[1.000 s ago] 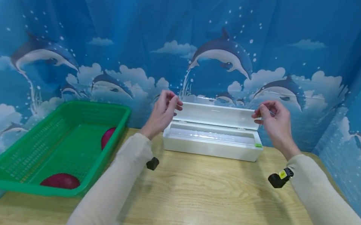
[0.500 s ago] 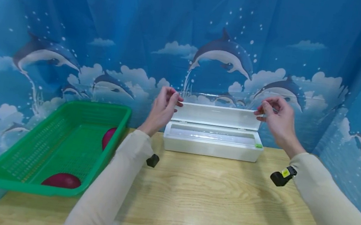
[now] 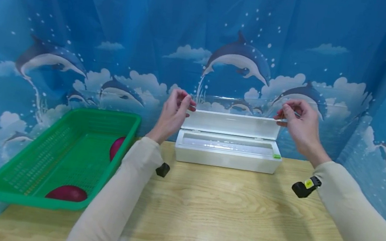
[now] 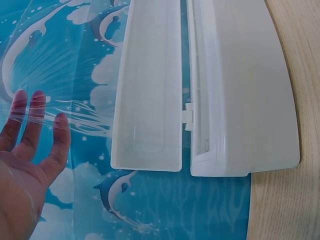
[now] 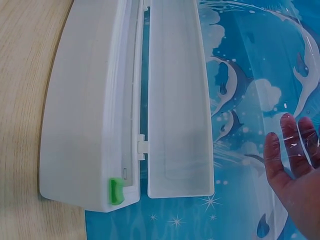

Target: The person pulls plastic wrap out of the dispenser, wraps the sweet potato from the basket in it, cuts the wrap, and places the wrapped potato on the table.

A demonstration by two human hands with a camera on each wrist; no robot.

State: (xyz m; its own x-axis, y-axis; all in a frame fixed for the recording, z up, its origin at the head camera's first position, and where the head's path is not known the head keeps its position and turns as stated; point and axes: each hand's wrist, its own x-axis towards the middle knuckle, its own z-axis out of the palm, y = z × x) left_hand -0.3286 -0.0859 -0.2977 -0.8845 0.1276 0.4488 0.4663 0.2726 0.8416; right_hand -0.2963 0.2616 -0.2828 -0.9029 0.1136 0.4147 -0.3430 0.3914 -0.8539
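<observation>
My left hand (image 3: 172, 113) and right hand (image 3: 302, 126) pinch a sheet of clear cling film (image 3: 229, 98) at its two ends. It stretches between them behind and above a white cling film dispenser (image 3: 224, 159). Wrinkles of film (image 4: 80, 117) gather at the left fingers in the left wrist view. The dispenser's hinged lid (image 3: 232, 124) stands raised at the back. A green slide cutter (image 5: 116, 191) sits at its right end. Shiny film shows inside the dispenser's trough. Both hands are above the dispenser's ends, apart from its body.
To the left, a green plastic basket (image 3: 54, 202) holds a dark red rounded object (image 3: 68, 193) and a second one (image 3: 115, 147) by its right wall. A wood-grain table (image 3: 225, 210) lies in front. A blue dolphin-print curtain (image 3: 177, 20) hangs close behind the dispenser.
Both hands have risen a little, and the film's upper edge has gone up with them. The right hand has also shifted slightly right. Dispenser and basket stay in place.
</observation>
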